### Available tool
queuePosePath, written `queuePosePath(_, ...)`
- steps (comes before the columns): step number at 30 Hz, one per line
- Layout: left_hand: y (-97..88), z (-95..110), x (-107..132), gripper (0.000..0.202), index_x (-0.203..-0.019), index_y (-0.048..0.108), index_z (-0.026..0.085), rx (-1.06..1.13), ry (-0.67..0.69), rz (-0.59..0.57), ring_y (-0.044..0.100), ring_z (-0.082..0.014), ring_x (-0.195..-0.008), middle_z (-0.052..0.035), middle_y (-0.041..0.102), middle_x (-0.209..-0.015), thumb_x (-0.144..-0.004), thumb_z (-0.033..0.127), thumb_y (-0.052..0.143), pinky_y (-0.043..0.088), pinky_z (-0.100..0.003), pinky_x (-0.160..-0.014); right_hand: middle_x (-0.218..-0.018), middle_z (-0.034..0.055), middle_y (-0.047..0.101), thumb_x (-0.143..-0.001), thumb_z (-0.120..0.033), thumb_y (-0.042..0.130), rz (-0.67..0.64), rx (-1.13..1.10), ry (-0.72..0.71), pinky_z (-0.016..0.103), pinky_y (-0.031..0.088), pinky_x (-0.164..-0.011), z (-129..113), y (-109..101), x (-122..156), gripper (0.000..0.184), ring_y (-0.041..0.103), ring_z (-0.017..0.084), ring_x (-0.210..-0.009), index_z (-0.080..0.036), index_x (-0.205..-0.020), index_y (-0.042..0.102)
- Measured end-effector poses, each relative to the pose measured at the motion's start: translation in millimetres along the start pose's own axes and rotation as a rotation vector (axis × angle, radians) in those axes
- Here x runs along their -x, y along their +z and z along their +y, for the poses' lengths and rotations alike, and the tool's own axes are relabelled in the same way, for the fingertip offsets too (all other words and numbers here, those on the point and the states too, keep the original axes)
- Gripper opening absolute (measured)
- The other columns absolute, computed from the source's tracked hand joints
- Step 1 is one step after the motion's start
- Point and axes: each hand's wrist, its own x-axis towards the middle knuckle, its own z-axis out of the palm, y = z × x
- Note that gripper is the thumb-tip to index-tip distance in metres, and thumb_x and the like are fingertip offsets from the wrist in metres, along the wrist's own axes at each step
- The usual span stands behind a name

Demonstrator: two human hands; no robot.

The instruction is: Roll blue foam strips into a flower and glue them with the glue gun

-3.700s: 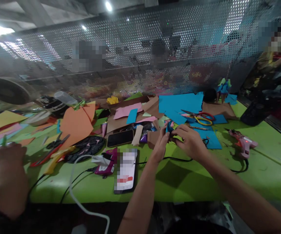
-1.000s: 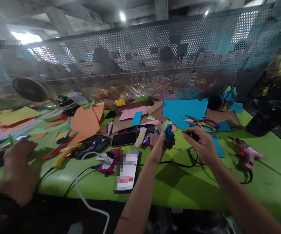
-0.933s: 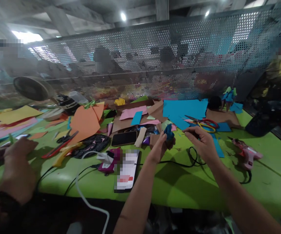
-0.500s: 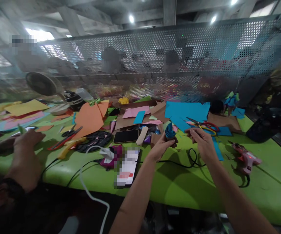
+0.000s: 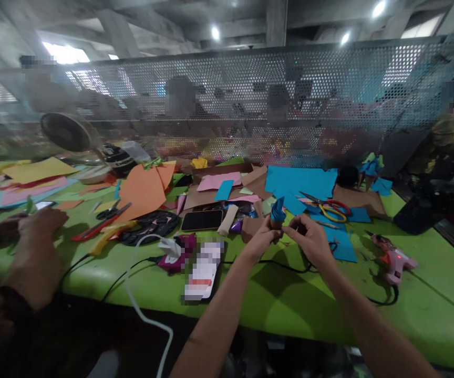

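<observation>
Now rejoined. Left hand: closed around base of blue paper roll, roll upright, just above green bench, near scissors. Right hand: apart from roll a second ago, since brought in against its lower end; fingers curled, touching or pinching, cannot tell which. Glue gun: lying untouched on bench, right side. Co-worker's hand: resting on bench, far left.

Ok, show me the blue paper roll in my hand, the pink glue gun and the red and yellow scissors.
blue paper roll [image 5: 277, 209]: head view, on its upper blue coil.
pink glue gun [image 5: 394, 258]: head view, on its body.
red and yellow scissors [image 5: 323, 206]: head view, where the handles begin.
</observation>
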Motion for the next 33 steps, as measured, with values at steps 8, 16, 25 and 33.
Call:
queuePosePath(8, -1.4, -3.9, -2.6, 0.043, -0.123, 0.050, 0.018, -0.355, 0.149, 0.029, 0.050, -0.0163, -0.090, -0.0028, 0.059, -0.097, -0.080, 0.024, 0.054, 0.040, -0.029, -0.088, -0.074, 0.0020, 0.063, -0.084, -0.039, 0.059, 0.082, 0.022, -0.015, 0.028, 0.039, -0.061, 6.2, -8.8, -3.3, 0.021, 0.053, 0.017, -0.067, -0.019, -0.079, 0.062)
queuePosePath(16, 2.0, -1.8, 2.3, 0.044, -0.126, 0.047, 0.020, -0.486, 0.247, 0.019, 0.052, -0.0180, -0.103, -0.0040, 0.059, -0.115, -0.084, 0.027, 0.055, 0.041, -0.029, -0.094, -0.064, 0.0005, 0.059, -0.087, -0.048, 0.059, 0.152, -0.243, 0.096, 0.024, 0.036, -0.052, 7.6, -26.9, -9.9, 0.036, 0.047, 0.012, -0.057, -0.018, -0.066, 0.061)
queuePosePath(25, -0.2, 3.3, 6.2, 0.031, -0.109, 0.046, 0.021, -0.384, 0.230, -0.041, 0.045, -0.0129, -0.083, 0.0012, 0.050, -0.092, -0.079, 0.018, 0.053, 0.041, -0.025, -0.080, -0.084, 0.0000, 0.064, -0.078, -0.035, 0.072, 0.171, -0.304, 0.060, 0.024, 0.039, -0.056, 19.6, -24.6, -12.8, 0.030, 0.053, 0.012, -0.066, -0.023, -0.104, 0.067)
queuePosePath(33, -0.7, 4.7, 4.1, 0.030, -0.101, 0.056, 0.019, -0.103, 0.216, -0.088, 0.049, -0.0141, -0.086, -0.0002, 0.056, -0.091, -0.071, 0.018, 0.061, 0.042, -0.025, -0.081, -0.092, 0.0031, 0.070, -0.083, -0.037, 0.068, 0.103, -0.285, 0.037, 0.026, 0.043, -0.062, 2.7, -24.9, -4.9, 0.023, 0.061, 0.018, -0.082, -0.024, -0.102, 0.071)
